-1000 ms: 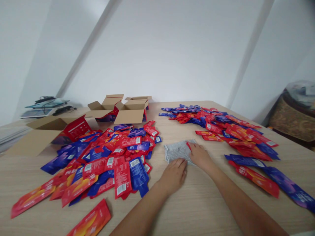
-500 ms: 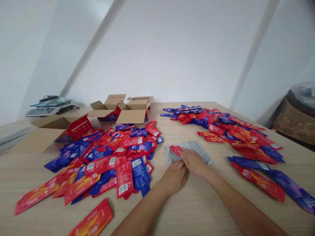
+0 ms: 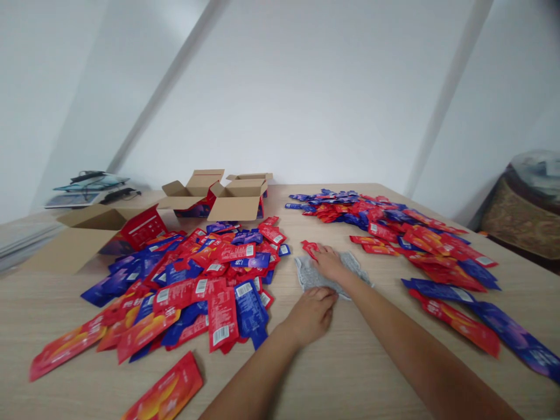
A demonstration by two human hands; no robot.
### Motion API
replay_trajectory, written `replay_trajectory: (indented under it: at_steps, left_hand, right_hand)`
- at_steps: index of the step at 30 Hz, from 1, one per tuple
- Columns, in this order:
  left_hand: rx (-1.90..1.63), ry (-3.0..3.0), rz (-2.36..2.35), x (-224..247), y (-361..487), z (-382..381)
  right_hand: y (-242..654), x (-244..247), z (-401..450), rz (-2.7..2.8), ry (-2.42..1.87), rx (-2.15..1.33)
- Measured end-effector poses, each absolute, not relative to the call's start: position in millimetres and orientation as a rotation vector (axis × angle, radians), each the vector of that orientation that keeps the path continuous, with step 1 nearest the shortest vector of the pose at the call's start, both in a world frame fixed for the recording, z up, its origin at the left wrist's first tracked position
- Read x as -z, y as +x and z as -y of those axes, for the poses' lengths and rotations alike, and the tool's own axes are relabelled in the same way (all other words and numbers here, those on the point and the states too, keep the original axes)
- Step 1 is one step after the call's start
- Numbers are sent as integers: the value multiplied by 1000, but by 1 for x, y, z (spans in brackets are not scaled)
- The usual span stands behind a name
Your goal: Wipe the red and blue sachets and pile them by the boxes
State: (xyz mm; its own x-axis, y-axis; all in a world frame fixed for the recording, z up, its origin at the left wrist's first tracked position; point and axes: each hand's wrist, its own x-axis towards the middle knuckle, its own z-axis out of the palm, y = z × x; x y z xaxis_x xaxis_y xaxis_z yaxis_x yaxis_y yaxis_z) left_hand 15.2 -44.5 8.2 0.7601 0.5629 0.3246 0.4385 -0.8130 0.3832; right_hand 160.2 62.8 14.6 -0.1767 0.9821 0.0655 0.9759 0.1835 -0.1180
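Note:
A grey cloth (image 3: 356,268) with pale edges lies flat on the table in front of me. On its far left part is a red sachet (image 3: 310,247), partly hidden under the fingers of my right hand (image 3: 328,262). That hand reaches over the cloth, palm down, gripping the sachet against it. My left hand (image 3: 310,315) rests at the cloth's near edge, its fingers curled onto it; the fingertips are partly hidden.
A heap of red and blue sachets (image 3: 223,294) spreads across the left of the table (image 3: 350,373). Another pile (image 3: 389,219) runs along the right. Open cardboard boxes (image 3: 236,207) stand behind the left heap. Farther left are stacked items (image 3: 90,189).
My right hand has slid forward and slightly left over the cloth, and the red sachet has shifted away from me with it. My left hand has stayed almost in place.

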Motion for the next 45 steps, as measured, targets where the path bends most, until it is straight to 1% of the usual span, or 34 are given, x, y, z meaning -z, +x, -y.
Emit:
replay_trajectory:
  at_steps: [3,7,11,13,15,17,18,19,22,24,26,29,32,37,40,43,45]
  left_hand:
    - [-627,2690,-776,-9,13,44]
    - [-628,2709,-780,-7,11,42]
    - [-620,2702,-792,-5,10,42]
    - [-615,2696,-805,-5,10,42]
    - [-609,2695,-806,-5,10,42]
    - [-601,2694,-801,-5,9,41]
    - [-599,2691,-802,-6,10,41]
    - [-600,2687,-806,-7,10,41]
    - [-612,2672,-817,-8,10,41]
    - [-617,2668,-817,-9,11,41]
    - [-613,2668,-815,-9,11,41]
    - [-609,2667,-810,-9,12,40]
    - [-605,2664,-803,-9,11,40]
    - [-599,2662,-804,-7,10,39]
    - [-593,2659,-803,-7,10,39]
    - [-589,2655,-805,-6,9,39]
    - [-593,2652,-808,-6,9,39]
  right_hand:
    - [163,-14,-73,2210,-1995,-123]
    - [181,-21,-78,2135,-1983,-127]
    - [201,-29,-77,1809,-1870,-153]
    - [205,-30,-75,1553,-1704,-283]
    - [206,-25,-69,1348,-1511,-538]
    - [207,-17,-58,1304,-1406,-769]
    - [207,-12,-50,1348,-1405,-795]
    - [208,-8,-42,1429,-1430,-739]
    - [208,-3,-17,1707,-1481,-314]
    - [205,-5,-7,1875,-1471,-136]
    - [201,-8,-3,2007,-1517,-95]
    - [199,-9,-5,2098,-1641,-130]
    - [208,-4,-11,2040,-1676,-203]
    - [228,4,-25,1851,-1619,-446]
    - [242,3,-37,1696,-1616,-294]
    - [257,-1,-43,1497,-1752,-71]
    - [260,-5,-40,1491,-1753,56]
